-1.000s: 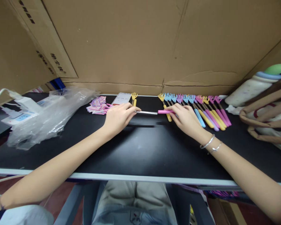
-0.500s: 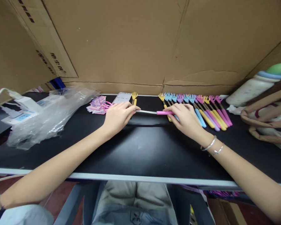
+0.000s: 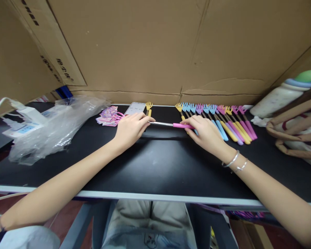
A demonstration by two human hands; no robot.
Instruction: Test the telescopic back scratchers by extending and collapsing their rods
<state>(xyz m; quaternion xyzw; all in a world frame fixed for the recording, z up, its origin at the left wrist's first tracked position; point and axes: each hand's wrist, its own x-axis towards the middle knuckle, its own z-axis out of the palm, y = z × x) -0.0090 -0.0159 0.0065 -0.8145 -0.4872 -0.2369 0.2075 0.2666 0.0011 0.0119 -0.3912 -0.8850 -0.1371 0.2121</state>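
Observation:
A back scratcher with a silver rod and a pink handle (image 3: 180, 125) lies level between my two hands, above the black table. My left hand (image 3: 131, 128) is closed around the rod's left end and hides the tip there. With thumb and fingers, my right hand (image 3: 204, 131) pinches the pink handle. Just behind my right hand, a row of back scratchers (image 3: 245, 129) in yellow, blue, purple and pink lies with hand-shaped heads toward the cardboard. One yellow back scratcher (image 3: 149, 107) lies beyond my left hand, partly covered by it.
A phone (image 3: 135, 108) showing a timer and a pile of pink tags (image 3: 109, 116) lie by my left hand. Farther left are clear plastic bags (image 3: 54, 128) and a power strip (image 3: 26, 129). A bottle (image 3: 280, 98) and a tan-handled bag (image 3: 282, 129) stand right. Cardboard (image 3: 134, 48) walls the back.
My right hand's grip has shifted slightly, and a little more of the pink handle shows under its fingers. My left hand stays on the rod's left end.

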